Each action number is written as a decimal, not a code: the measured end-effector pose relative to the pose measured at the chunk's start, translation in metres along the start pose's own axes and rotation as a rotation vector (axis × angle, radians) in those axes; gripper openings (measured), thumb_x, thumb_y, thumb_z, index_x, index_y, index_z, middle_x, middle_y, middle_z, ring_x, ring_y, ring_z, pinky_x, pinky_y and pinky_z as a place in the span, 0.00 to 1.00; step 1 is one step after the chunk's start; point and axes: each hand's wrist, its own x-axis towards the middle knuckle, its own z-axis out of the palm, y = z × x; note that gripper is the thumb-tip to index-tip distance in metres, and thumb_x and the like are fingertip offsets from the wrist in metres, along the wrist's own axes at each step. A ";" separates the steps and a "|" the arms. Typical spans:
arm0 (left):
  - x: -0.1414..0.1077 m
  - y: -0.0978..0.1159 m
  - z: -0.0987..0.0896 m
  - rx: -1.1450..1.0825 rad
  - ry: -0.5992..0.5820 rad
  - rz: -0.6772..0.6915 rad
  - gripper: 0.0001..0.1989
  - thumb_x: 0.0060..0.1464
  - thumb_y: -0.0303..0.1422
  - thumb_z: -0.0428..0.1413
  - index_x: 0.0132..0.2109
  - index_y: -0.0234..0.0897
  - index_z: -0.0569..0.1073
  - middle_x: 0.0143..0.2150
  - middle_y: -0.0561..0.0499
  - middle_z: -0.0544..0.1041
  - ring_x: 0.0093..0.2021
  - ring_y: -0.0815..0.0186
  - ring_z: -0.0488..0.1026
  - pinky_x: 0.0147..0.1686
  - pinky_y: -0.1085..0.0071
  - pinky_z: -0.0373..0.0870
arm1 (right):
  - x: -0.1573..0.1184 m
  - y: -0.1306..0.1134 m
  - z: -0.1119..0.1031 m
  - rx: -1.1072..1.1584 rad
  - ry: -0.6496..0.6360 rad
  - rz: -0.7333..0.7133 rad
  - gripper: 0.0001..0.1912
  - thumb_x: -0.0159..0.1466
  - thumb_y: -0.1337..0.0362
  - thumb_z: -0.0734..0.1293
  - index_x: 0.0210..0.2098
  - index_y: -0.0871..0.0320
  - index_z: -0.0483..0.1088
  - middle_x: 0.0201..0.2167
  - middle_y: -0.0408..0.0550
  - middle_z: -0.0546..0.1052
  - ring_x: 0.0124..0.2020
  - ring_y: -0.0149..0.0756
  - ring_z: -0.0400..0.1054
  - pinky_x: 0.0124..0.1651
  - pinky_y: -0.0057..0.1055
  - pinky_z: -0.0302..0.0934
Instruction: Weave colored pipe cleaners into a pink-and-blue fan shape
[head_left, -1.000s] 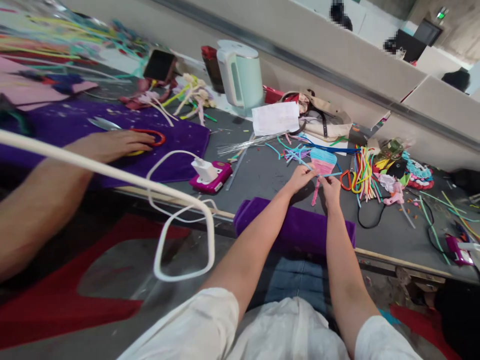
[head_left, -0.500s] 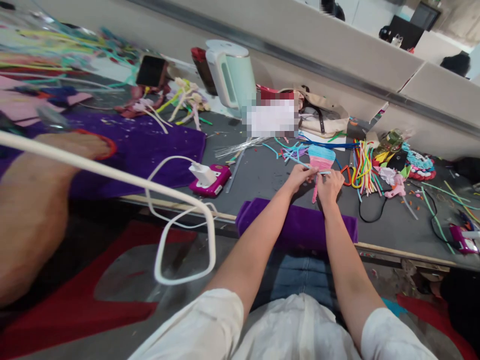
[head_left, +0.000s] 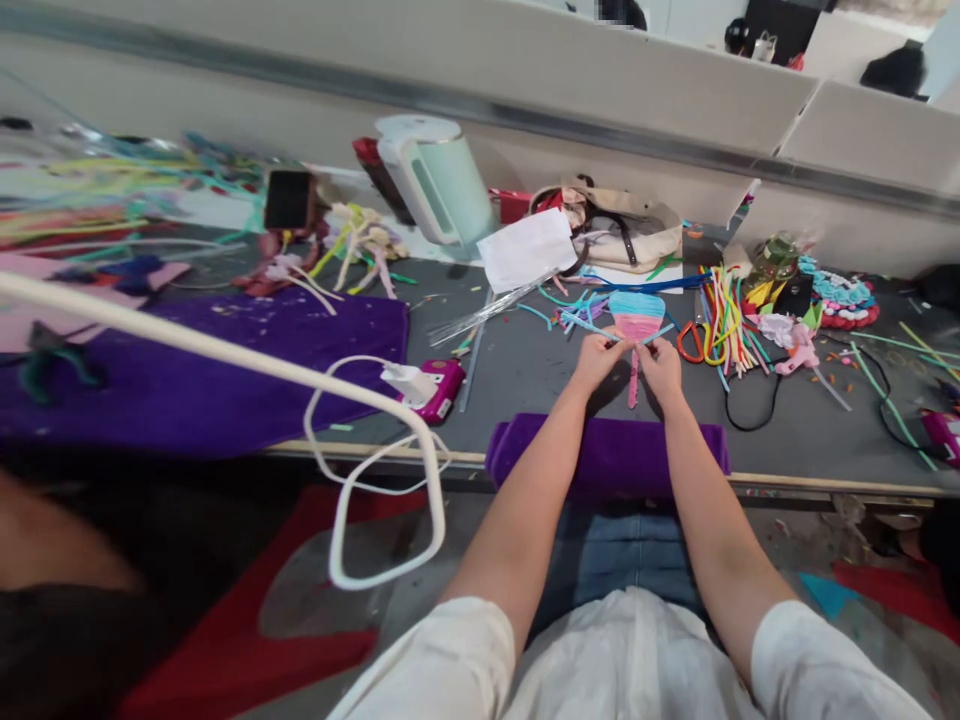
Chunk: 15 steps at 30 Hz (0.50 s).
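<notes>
Over the grey tabletop, a fan-shaped piece (head_left: 637, 308) of light blue and pink pipe cleaners lies with its pink stem pointing at me. My left hand (head_left: 600, 362) pinches at the base of the fan, where a light blue pipe cleaner (head_left: 661, 332) crosses it. From the other side my right hand (head_left: 660, 372) pinches the same strand, thumbs nearly meeting. The exact finger contact is partly hidden. Loose blue and purple pipe cleaners (head_left: 581, 312) lie just beyond my left hand. Orange-handled scissors (head_left: 690, 342) rest to the right of my right hand.
A rolled purple cloth (head_left: 611, 455) lies at the table edge under my forearms. Bundled pipe cleaners (head_left: 731, 320) sit right. A kettle (head_left: 450, 185), white paper (head_left: 527, 250) and bag (head_left: 637, 230) stand behind. A white cable (head_left: 247, 350) loops left, near a co-worker's arm (head_left: 56, 535).
My hands have shifted so the blue strand's ends stick out on both sides. The co-worker's arm has drawn back from the table, uncovering pliers on the purple cloth. The view has turned slightly.
</notes>
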 end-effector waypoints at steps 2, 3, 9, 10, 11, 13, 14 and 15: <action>-0.001 -0.002 0.001 -0.050 -0.009 -0.041 0.19 0.48 0.46 0.63 0.25 0.34 0.72 0.22 0.54 0.67 0.23 0.71 0.62 0.25 0.73 0.60 | -0.003 -0.004 0.001 -0.122 0.068 -0.050 0.10 0.63 0.60 0.65 0.27 0.57 0.69 0.29 0.49 0.75 0.36 0.40 0.66 0.44 0.36 0.58; -0.002 -0.004 0.002 -0.074 -0.012 -0.061 0.20 0.49 0.47 0.62 0.24 0.34 0.71 0.22 0.54 0.66 0.23 0.71 0.62 0.24 0.73 0.60 | -0.004 -0.006 0.001 -0.177 0.093 -0.074 0.10 0.63 0.60 0.64 0.27 0.56 0.69 0.31 0.50 0.75 0.38 0.41 0.65 0.46 0.37 0.57; -0.003 -0.009 0.003 -0.112 0.013 -0.081 0.20 0.50 0.46 0.62 0.24 0.34 0.70 0.20 0.54 0.66 0.21 0.72 0.61 0.23 0.73 0.58 | -0.011 -0.014 0.003 -0.275 0.123 -0.106 0.11 0.65 0.60 0.62 0.28 0.56 0.69 0.35 0.51 0.77 0.42 0.42 0.65 0.51 0.40 0.54; -0.003 -0.009 0.002 -0.097 0.021 -0.072 0.19 0.49 0.46 0.62 0.24 0.34 0.70 0.20 0.55 0.66 0.21 0.72 0.61 0.23 0.73 0.58 | -0.011 -0.014 0.003 -0.258 0.116 -0.081 0.11 0.65 0.60 0.63 0.27 0.56 0.69 0.34 0.51 0.77 0.41 0.42 0.65 0.50 0.39 0.55; -0.003 -0.008 0.002 -0.076 0.028 -0.063 0.19 0.49 0.45 0.63 0.24 0.34 0.71 0.20 0.55 0.66 0.21 0.72 0.61 0.23 0.73 0.58 | -0.010 -0.013 0.003 -0.229 0.105 -0.047 0.11 0.64 0.60 0.63 0.27 0.56 0.69 0.33 0.50 0.77 0.40 0.41 0.66 0.49 0.38 0.55; -0.003 -0.006 0.000 -0.030 0.040 -0.035 0.17 0.48 0.44 0.63 0.25 0.34 0.72 0.21 0.55 0.66 0.22 0.72 0.60 0.24 0.73 0.56 | -0.009 -0.010 0.003 -0.127 0.066 0.036 0.11 0.63 0.58 0.64 0.27 0.56 0.69 0.29 0.47 0.76 0.36 0.39 0.67 0.45 0.35 0.57; -0.003 -0.006 0.000 -0.007 0.041 -0.015 0.16 0.48 0.43 0.63 0.25 0.34 0.73 0.22 0.54 0.67 0.23 0.72 0.61 0.24 0.73 0.56 | -0.008 -0.007 0.003 -0.053 0.045 0.071 0.12 0.63 0.58 0.64 0.27 0.56 0.70 0.27 0.45 0.76 0.34 0.38 0.67 0.42 0.33 0.58; -0.003 -0.005 -0.001 0.015 0.040 0.007 0.16 0.48 0.43 0.63 0.25 0.34 0.73 0.23 0.54 0.67 0.24 0.72 0.61 0.25 0.73 0.57 | -0.007 -0.005 0.003 0.020 0.028 0.094 0.12 0.63 0.57 0.63 0.27 0.56 0.70 0.26 0.44 0.75 0.32 0.36 0.66 0.40 0.31 0.58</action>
